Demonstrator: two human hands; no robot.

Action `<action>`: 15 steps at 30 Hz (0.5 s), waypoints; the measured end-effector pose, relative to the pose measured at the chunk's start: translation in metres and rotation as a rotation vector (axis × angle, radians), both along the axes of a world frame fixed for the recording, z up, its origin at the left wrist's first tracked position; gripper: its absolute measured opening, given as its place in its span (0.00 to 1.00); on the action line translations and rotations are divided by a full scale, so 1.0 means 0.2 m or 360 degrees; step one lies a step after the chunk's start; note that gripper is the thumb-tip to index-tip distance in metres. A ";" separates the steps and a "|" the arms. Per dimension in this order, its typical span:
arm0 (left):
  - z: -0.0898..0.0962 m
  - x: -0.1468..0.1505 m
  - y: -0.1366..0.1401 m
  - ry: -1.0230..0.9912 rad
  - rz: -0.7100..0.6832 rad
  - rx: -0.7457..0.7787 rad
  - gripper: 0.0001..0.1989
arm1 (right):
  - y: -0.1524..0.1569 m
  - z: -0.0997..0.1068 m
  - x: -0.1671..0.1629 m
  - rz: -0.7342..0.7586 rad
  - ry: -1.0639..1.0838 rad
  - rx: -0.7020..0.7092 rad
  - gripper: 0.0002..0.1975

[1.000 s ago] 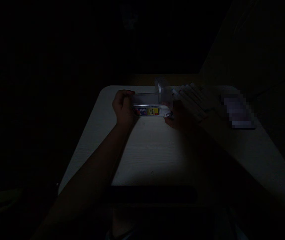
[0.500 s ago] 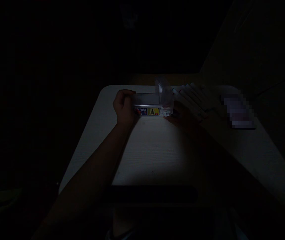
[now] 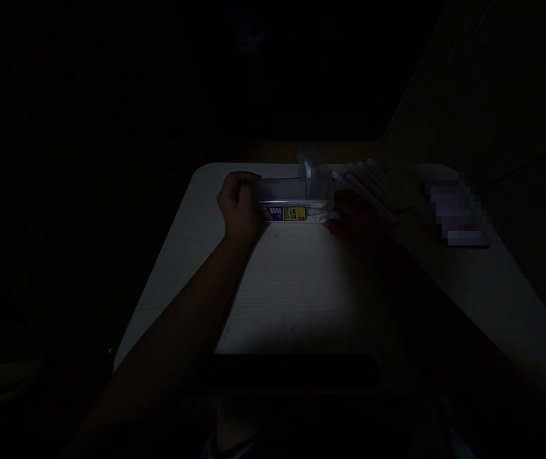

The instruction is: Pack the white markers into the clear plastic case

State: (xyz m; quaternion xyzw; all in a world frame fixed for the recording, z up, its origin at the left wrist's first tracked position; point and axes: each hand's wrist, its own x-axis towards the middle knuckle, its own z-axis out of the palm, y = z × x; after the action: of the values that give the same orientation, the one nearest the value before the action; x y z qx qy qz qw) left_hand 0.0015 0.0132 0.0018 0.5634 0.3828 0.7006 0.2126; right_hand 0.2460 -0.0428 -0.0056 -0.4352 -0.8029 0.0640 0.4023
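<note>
In dim light a clear plastic case [image 3: 281, 189] lies on its side, a blue and yellow label along its near wall and its flap raised at the right end. My left hand [image 3: 238, 203] is closed around the case's left end. At the opposite end, my right hand [image 3: 352, 217] is in deep shadow, its fingers pinching what looks like the pale end of a marker [image 3: 334, 215] at the case's mouth. Several white markers [image 3: 368, 182] lie side by side just beyond the right hand.
A white table [image 3: 273, 287] with rounded corners carries everything. To the right, a phone-like flat object [image 3: 459, 213] is blurred out by pixelation. Something green [image 3: 0, 382] shows low at the left. The surroundings are nearly black.
My right hand has shifted slightly to the right, away from the case's end, with the pale marker end between its fingers. My left hand and the case have barely moved.
</note>
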 end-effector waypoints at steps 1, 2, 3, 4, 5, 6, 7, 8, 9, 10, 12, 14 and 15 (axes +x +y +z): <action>0.00 0.00 0.00 -0.0001 -0.0004 0.0003 0.08 | 0.00 0.00 0.01 -0.0006 -0.0015 0.0007 0.18; 0.00 0.00 0.00 0.0002 -0.0002 0.0004 0.08 | -0.01 0.01 0.01 -0.0006 -0.0031 -0.0008 0.18; 0.00 0.00 0.00 0.0007 0.0004 0.0005 0.08 | -0.01 0.02 0.02 -0.0002 -0.0051 -0.0043 0.18; 0.00 0.00 0.00 0.0011 0.0009 0.0005 0.08 | -0.01 0.02 0.02 -0.0004 -0.0067 -0.0084 0.18; 0.01 0.00 0.00 0.0013 0.0011 0.0007 0.08 | -0.02 0.03 0.03 -0.0014 -0.0081 -0.0130 0.17; 0.01 0.00 -0.01 0.0012 0.0009 0.0007 0.07 | -0.02 0.04 0.04 -0.0035 -0.0093 -0.0180 0.17; 0.01 0.00 -0.01 0.0008 0.0002 0.0009 0.07 | -0.03 0.05 0.05 -0.0069 -0.0101 -0.0226 0.16; 0.01 0.00 -0.01 0.0001 -0.0008 0.0010 0.07 | -0.04 0.06 0.06 -0.0119 -0.0103 -0.0265 0.15; 0.01 0.00 -0.01 -0.0006 -0.0016 0.0008 0.07 | -0.04 0.07 0.06 -0.0170 -0.0111 -0.0296 0.15; 0.00 0.00 0.00 -0.0013 -0.0020 0.0003 0.07 | -0.05 0.09 0.07 -0.0220 -0.0133 -0.0322 0.15; 0.00 0.00 0.00 -0.0017 -0.0023 -0.0016 0.06 | -0.06 0.11 0.07 -0.0319 -0.0210 -0.0354 0.15; 0.00 0.00 0.00 -0.0011 -0.0020 -0.0032 0.06 | -0.07 0.13 0.06 -0.0359 -0.0312 -0.0349 0.15; 0.00 0.00 0.00 -0.0006 -0.0017 -0.0035 0.05 | -0.07 0.13 0.05 -0.0353 -0.0355 -0.0339 0.15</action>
State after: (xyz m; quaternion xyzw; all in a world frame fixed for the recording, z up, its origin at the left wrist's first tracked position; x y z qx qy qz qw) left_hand 0.0015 0.0132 0.0014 0.5618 0.3870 0.6962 0.2232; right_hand 0.2565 -0.0572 0.0212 -0.5656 -0.7784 0.0551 0.2670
